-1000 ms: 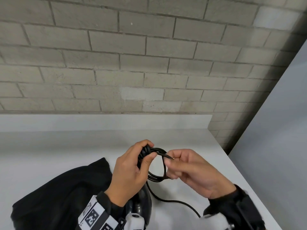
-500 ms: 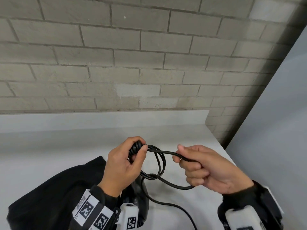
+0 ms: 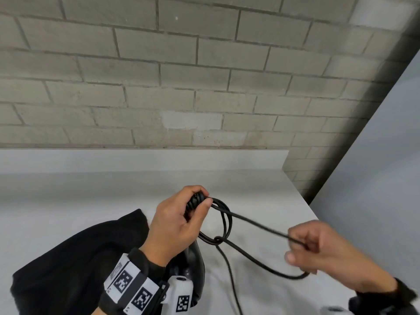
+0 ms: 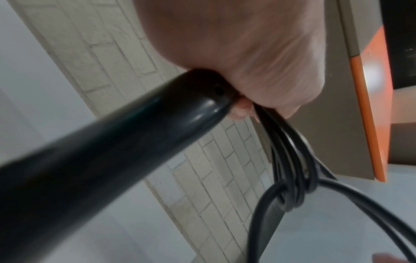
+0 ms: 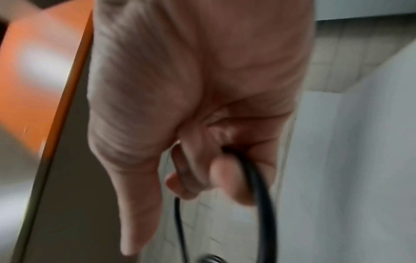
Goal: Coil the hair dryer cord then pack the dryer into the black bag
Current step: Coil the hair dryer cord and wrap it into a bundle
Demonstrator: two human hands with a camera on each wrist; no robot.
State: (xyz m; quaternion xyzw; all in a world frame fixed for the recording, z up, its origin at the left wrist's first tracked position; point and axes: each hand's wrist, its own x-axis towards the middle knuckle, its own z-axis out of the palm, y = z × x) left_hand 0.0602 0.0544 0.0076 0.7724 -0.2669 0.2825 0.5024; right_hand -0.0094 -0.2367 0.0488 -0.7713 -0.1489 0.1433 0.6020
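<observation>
— Since a moment before, the right hand (image 3: 327,253) had swung out to the right, well away from the left hand (image 3: 179,226), and drawn a long loop of the cord (image 3: 256,228) out with it; a second earlier the two hands had nearly touched.

— Was it gripping the cord?

— Yes, fingers curled round it, though the hand was smeared with motion blur, so I couldn't tell which fingers did the pinching. The loop sagged below that hand.

— And the left?

— Clamped on the ribbed end of the cord and the gathered coils, at the butt of the hair dryer (image 3: 193,264) handle, much where it had been. Its fingertips were hidden behind the coils.

— Could you see the dryer itself?

— Barely. Only a dark, shiny stretch showed under the left wrist; the rest was cut off by the wrist band (image 3: 127,285) and the bottom edge.

— The black bag (image 3: 68,264)?

— Lying slumped on the white table (image 3: 91,196), just left of the dryer, its opening impossible to make out.
</observation>
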